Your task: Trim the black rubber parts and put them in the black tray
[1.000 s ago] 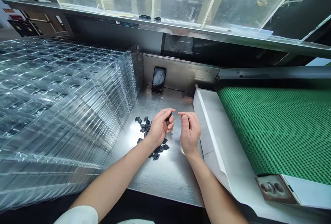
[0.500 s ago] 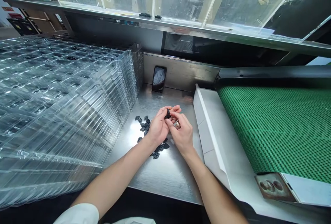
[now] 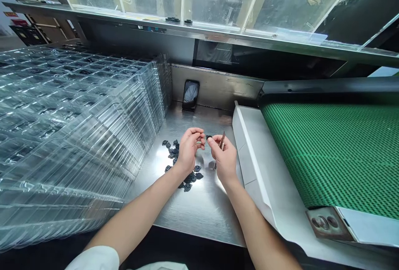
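My right hand (image 3: 225, 158) pinched a small black piece (image 3: 208, 137) at the fingertips, just beside my left hand, and also held a slim blade (image 3: 222, 143) upright. My left hand (image 3: 190, 147) was loosely curled, and I could not tell whether it held anything. More black pieces (image 3: 174, 151) lay on the steel table (image 3: 199, 211), beside stacked clear trays (image 3: 93, 107). A firm pinch, with the blade's edge clear of my fingertips, seemed safest for so small a piece.

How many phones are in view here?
1: a black smartphone, propped against the steel back panel at the rear of the steel worktable. Another could be hidden behind the stacked clear plastic trays.
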A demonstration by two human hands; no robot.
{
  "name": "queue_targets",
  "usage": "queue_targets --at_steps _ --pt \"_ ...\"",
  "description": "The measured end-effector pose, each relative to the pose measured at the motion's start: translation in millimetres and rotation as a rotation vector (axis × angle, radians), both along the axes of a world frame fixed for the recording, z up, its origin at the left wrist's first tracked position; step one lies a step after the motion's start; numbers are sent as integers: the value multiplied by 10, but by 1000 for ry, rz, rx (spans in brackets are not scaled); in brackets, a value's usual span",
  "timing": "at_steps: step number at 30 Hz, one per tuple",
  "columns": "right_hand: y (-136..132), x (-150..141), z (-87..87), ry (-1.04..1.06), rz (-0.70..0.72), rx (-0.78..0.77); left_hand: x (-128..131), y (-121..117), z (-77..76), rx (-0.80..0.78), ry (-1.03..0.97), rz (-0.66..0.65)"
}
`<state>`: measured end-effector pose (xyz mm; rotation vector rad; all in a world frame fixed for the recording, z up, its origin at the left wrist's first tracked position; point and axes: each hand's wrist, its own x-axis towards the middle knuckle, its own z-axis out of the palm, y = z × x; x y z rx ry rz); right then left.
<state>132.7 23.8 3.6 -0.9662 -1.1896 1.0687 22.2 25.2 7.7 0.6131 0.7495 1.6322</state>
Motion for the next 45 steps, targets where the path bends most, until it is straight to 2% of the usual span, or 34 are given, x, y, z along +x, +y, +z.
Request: queue_targets --at_steps 3,5,10,14,20,26,31,37,45 --pt "-5 10 30 125 66 -77 22 -31 29 -21 72 -132" --pt "-6 9 44 179 100 -91 47 -55 39 22 149 -195" --pt "-17 -1 85 164 87 -19 64 -68 18 169 284 -196" --pt "-31 -5 87 29 22 90 31 -61 9 147 243 -224" --pt "-26 40 40 -196 -73 184 -6 -74 75 94 72 -294" --pt "-50 79 53 -486 -158 451 -38 -76 109 84 -24 -298" --pt "-71 73 44 -656 -186 474 -30 -90 115 100 -8 -304" --pt "-55 68 -15 -738 -232 571 -41 -88 112 107 -20 -296" --pt "-52 87 -18 -784 -264 610 -45 -89 124 107 -45 -301"
